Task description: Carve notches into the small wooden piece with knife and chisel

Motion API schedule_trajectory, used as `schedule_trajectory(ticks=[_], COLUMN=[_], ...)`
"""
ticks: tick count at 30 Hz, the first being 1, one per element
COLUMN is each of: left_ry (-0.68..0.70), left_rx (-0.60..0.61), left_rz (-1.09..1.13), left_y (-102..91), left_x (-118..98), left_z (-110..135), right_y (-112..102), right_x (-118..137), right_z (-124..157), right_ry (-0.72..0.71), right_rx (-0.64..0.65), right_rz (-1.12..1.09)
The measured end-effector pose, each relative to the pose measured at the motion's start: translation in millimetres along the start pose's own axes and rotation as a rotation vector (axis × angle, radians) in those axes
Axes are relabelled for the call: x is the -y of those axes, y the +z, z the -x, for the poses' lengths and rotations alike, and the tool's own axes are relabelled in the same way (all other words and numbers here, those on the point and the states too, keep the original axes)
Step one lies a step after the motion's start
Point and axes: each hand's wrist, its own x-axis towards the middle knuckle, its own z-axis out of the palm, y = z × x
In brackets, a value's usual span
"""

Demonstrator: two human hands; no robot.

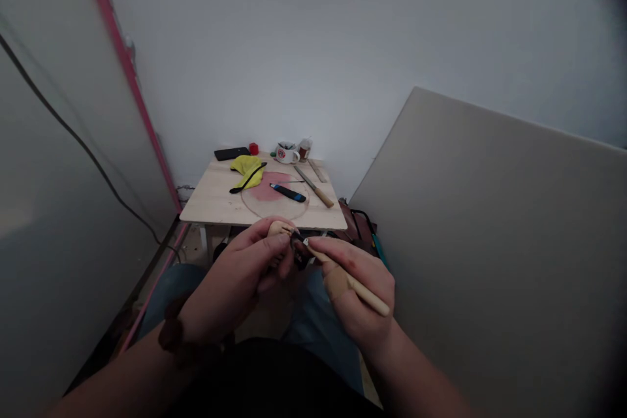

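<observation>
My left hand [255, 258] is closed around a small pale wooden piece [279, 228], its top showing between thumb and fingers. In my right hand [360, 281] is a wood-handled carving tool [369, 299], held like a pen with the handle slanting down to the right. The tool's dark tip touches or nearly touches the wooden piece; the exact contact is too small to tell. Both hands are close together in front of the table's near edge, above my lap. A tan plaster or wrap covers part of my right thumb.
On the low wooden table [210, 206] lie a black-and-blue utility knife [288, 192], a wood-handled file [314, 187], a yellow cloth [249, 172] and a black phone [232, 154]. A white mug [287, 153] stands at the back. A large pale panel [490, 241] rises at the right.
</observation>
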Motion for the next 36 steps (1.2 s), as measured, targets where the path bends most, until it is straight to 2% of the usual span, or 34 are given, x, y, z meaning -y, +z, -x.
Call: schedule_trajectory(ticks=[14,22,36], left_ry=[-0.058,-0.054,-0.043], left_rx=[0.065,0.077,0.071], left_rz=[0.020,0.088,-0.002], left_y=[-6.4,-8.0,-11.2], left_x=[6.0,11.8,11.4], left_z=[-2.0,-2.3,-1.1], right_y=[-1.7,-7.1,-11.8], right_x=[-6.7,-13.0,-16.6], right_z=[-4.5,-2.0,-5.8], right_ry=[-0.042,0.010,-0.005], right_rx=[0.082,0.109,0.163], right_rz=[-0.058,-0.084,-0.130])
